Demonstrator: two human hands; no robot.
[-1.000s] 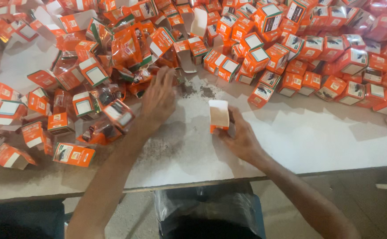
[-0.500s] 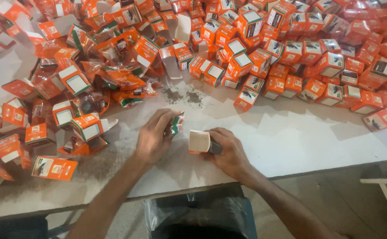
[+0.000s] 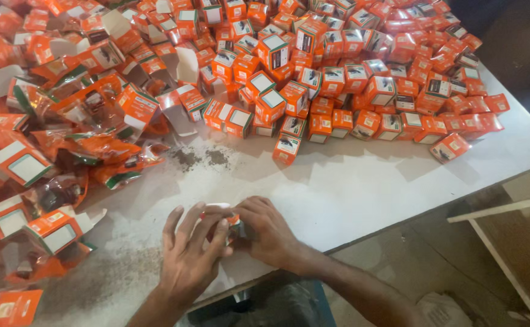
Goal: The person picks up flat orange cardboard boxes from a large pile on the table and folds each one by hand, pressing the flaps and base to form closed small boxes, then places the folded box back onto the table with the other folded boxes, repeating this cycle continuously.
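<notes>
White table (image 3: 362, 194); both hands (image 3: 231, 239) clasp a small orange box (image 3: 233, 219), mostly hidden by fingers.

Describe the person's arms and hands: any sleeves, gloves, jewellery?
Both forearms are bare as far as the frame shows; no sleeve edge is in view. The left hand and right hand wear no gloves. No ring, watch or wristband is visible. No markings can be made out in the dim picture.
</notes>
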